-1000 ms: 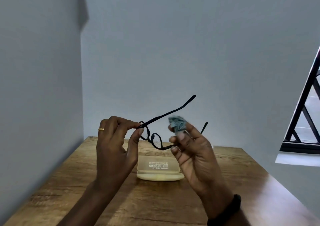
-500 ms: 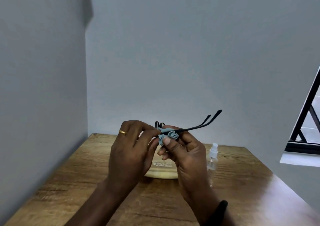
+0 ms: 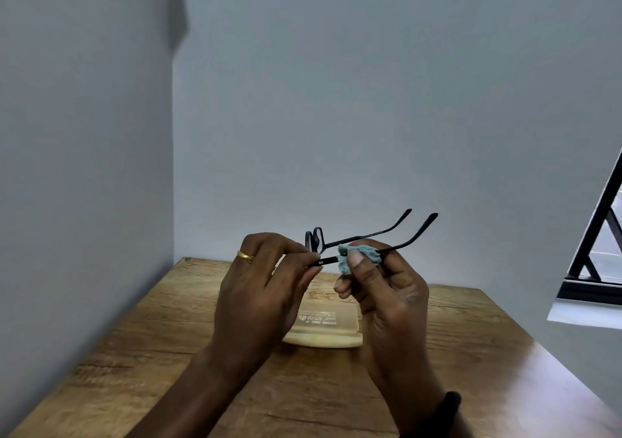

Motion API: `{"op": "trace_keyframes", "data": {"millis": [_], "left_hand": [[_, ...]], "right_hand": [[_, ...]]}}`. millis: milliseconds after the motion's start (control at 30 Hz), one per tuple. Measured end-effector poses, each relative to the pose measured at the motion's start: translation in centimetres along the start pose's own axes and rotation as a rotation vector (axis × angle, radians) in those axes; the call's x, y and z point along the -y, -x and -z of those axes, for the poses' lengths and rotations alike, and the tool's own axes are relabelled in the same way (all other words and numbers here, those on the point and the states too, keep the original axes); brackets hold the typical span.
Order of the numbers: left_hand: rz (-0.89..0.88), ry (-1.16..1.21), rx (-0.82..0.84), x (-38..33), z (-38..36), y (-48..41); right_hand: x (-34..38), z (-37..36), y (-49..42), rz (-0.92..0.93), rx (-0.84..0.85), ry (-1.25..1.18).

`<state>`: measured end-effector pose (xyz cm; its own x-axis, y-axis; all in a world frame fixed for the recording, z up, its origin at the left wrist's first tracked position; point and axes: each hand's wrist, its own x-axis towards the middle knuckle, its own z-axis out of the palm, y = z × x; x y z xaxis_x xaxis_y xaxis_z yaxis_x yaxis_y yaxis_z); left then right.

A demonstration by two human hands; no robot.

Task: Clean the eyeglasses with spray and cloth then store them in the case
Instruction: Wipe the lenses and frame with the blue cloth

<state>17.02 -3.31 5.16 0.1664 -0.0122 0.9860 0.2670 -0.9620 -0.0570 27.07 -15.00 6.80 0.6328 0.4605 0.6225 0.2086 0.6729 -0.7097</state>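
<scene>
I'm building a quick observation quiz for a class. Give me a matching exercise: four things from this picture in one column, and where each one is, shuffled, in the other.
Things:
1. eyeglasses
2. cloth
3. case
4. ring

Places:
A. lying on the table
B. on a finger of the left hand
C. held up above the table
D. pinched by the right hand round one arm of the eyeglasses

Pairs: 1-C, 2-D, 3-A, 4-B

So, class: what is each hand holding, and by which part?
The left hand pinches the black-framed eyeglasses by the near temple arm, near the hinge. The right hand pinches a crumpled light-blue cloth around that same arm.
</scene>
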Motion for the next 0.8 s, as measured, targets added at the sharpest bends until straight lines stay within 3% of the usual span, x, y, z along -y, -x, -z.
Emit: {"op": "trace_keyframes", "data": {"millis": [533, 667, 733, 800], "left_hand": [[0.032, 0.017, -0.033, 0.7, -0.4, 0.0], [0.087, 0.065, -0.022, 0.7, -0.4, 0.1], [0.183, 0.12, -0.029, 0.6, -0.4, 0.1], [0.318, 0.197, -0.048, 0.6, -0.4, 0.0]], "right_hand": [[2.2, 3.0, -2.1, -0.1, -0.024, -0.379], [2.7, 4.0, -2.6, -0.193, -0.112, -0.541], [2.4, 4.4, -2.8, -0.189, -0.136, -0.486], [1.8, 4.3, -2.6, -0.109, -0.117, -0.147]]}}
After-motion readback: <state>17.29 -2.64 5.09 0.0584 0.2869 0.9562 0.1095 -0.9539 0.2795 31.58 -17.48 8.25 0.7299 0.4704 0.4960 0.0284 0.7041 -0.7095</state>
